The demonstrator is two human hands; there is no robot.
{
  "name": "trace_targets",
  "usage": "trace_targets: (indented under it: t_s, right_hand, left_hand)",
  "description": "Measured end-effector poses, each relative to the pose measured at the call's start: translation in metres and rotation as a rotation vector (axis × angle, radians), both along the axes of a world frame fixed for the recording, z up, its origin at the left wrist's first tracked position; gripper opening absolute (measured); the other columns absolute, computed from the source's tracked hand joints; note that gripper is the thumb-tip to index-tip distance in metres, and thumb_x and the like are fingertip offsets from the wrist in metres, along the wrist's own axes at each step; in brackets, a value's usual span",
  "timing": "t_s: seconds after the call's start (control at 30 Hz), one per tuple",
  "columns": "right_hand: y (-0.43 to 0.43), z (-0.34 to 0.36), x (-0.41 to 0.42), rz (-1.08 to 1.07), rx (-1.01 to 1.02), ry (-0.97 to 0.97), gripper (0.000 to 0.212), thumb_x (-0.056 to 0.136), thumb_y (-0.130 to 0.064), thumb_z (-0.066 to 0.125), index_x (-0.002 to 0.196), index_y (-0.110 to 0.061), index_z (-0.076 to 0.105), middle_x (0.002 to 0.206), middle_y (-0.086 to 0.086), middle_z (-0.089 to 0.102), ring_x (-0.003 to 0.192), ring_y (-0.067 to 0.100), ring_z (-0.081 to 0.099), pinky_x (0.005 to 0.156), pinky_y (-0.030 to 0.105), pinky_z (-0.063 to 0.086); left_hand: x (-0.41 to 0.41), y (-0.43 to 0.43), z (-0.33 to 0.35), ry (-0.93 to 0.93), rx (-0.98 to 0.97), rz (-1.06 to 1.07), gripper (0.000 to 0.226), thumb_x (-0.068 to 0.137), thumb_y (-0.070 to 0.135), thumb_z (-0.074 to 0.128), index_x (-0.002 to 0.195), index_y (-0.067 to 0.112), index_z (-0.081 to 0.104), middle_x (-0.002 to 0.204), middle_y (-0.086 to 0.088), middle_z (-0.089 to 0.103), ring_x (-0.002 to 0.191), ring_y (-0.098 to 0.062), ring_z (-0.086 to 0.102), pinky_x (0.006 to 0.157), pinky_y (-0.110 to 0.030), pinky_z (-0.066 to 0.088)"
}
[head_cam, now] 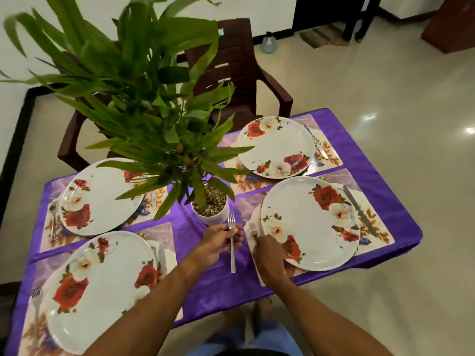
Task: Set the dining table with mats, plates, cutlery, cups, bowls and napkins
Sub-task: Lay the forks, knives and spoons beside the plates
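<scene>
Steel fork [233, 258] pinched in left hand [218, 244] | second fork [253, 229] in right hand [270, 260]

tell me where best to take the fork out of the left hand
Take the fork by the bare lower end of its handle, coming from the near side. The left hand pinches it just below the tines, which point away, so the long handle sticks out free toward the person.
</scene>
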State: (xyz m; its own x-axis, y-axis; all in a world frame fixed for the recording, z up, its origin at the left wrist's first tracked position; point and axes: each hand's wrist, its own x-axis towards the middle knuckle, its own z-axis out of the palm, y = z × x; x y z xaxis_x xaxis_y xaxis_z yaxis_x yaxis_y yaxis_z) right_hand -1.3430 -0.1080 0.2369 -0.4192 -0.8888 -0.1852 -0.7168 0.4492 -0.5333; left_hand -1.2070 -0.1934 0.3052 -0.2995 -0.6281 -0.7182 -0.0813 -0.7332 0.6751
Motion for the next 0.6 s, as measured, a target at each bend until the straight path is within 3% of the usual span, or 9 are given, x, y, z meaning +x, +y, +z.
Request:
trace_targets:
  t_s: [0.23, 0.5, 0.6]
  right_hand:
    - [-0.003, -0.003, 0.006, 0.082, -0.001, 0.13, 0.021, 0.101, -0.026, 0.058, 0.113, -0.014, 0.069, 0.108, 0.005, 0.072, 0.089, 0.019, 0.069, 0.08, 0.024, 0.056]
    - [-0.005, 0.004, 0.001, 0.102, -0.038, 0.075, 0.019, 0.096, -0.023, 0.065, 0.11, -0.01, 0.072, 0.108, 0.008, 0.072, 0.089, 0.022, 0.069, 0.082, 0.027, 0.055]
    - [-0.007, 0.021, -0.012, -0.015, -0.097, -0.027, 0.016, 0.096, -0.025, 0.066, 0.098, -0.011, 0.072, 0.099, 0.005, 0.073, 0.081, 0.015, 0.066, 0.085, 0.027, 0.057]
  left_hand:
    - [0.003, -0.007, -0.003, 0.046, -0.01, -0.015, 0.021, 0.099, -0.001, 0.051, 0.099, 0.004, 0.071, 0.086, -0.011, 0.071, 0.074, -0.02, 0.068, 0.063, -0.028, 0.058]
    - [0.007, 0.0, -0.006, 0.055, 0.003, 0.022, 0.018, 0.098, 0.0, 0.055, 0.102, 0.004, 0.072, 0.088, -0.012, 0.072, 0.077, -0.022, 0.07, 0.067, -0.03, 0.059]
    - [-0.003, 0.0, -0.005, 0.073, 0.005, 0.025, 0.02, 0.098, 0.001, 0.054, 0.109, 0.0, 0.07, 0.087, -0.011, 0.072, 0.076, -0.021, 0.071, 0.068, -0.031, 0.059]
